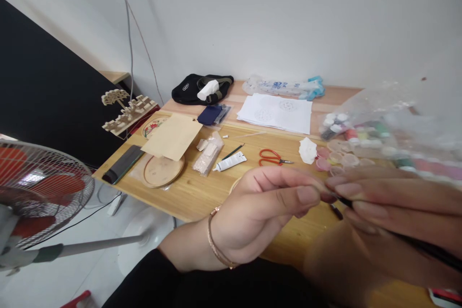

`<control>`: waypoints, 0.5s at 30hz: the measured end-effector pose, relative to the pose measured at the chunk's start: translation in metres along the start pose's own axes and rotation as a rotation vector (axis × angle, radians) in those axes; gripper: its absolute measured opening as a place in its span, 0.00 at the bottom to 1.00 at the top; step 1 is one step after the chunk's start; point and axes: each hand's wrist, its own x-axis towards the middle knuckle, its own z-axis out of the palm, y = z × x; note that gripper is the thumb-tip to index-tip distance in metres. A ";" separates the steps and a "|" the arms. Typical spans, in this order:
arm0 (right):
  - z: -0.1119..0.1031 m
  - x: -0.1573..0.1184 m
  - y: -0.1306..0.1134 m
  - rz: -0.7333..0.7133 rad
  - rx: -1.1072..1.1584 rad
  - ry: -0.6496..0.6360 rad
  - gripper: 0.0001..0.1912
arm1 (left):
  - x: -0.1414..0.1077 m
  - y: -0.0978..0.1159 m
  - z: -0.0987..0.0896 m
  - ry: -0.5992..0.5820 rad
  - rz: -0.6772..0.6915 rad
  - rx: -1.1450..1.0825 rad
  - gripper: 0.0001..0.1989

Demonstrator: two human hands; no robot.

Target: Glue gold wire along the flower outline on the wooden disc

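My right hand (400, 207) grips a thin black paintbrush (424, 249), its handle slanting down to the right. My left hand (267, 207), with a bracelet at the wrist, pinches thumb against forefinger at the brush's front end. The brush tip is hidden between those fingertips. Both hands meet above the wooden table, nearer to me than the orange-handled scissors (270, 157). Small paint cups (349, 160) and a crumpled white tissue (308, 150) lie just beyond the fingers.
Paint bottles in clear plastic (371, 134) stand at the right. Printed sheets (276, 113), a white tube (231, 161), a round wooden plate (164, 172), a beige sheet (173, 137) and a black bag (187, 89) are on the table (184, 199). A fan (39, 192) stands at the left.
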 end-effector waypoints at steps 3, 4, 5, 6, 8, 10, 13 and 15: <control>-0.004 0.000 0.000 0.020 -0.006 -0.090 0.17 | 0.000 0.000 0.000 -0.013 -0.002 -0.003 0.05; -0.005 0.000 0.000 0.016 -0.006 -0.108 0.17 | 0.000 0.000 0.000 -0.015 -0.003 -0.004 0.04; -0.006 0.000 0.001 0.015 -0.006 -0.124 0.18 | 0.000 0.001 0.000 -0.019 -0.002 -0.006 0.04; -0.007 0.000 0.001 0.016 -0.007 -0.118 0.18 | 0.000 0.001 0.000 -0.020 -0.001 -0.005 0.04; -0.005 0.000 0.002 0.014 0.008 -0.057 0.17 | -0.001 0.001 0.000 -0.020 0.008 -0.003 0.03; -0.002 0.001 0.002 -0.008 0.029 -0.010 0.16 | -0.001 0.000 0.000 -0.025 0.018 0.002 0.03; 0.004 0.003 0.002 -0.055 0.011 -0.007 0.16 | -0.001 0.000 0.000 -0.047 0.031 0.005 0.03; 0.006 0.005 0.002 -0.069 0.002 0.056 0.17 | -0.001 0.000 0.000 -0.054 0.038 0.011 0.03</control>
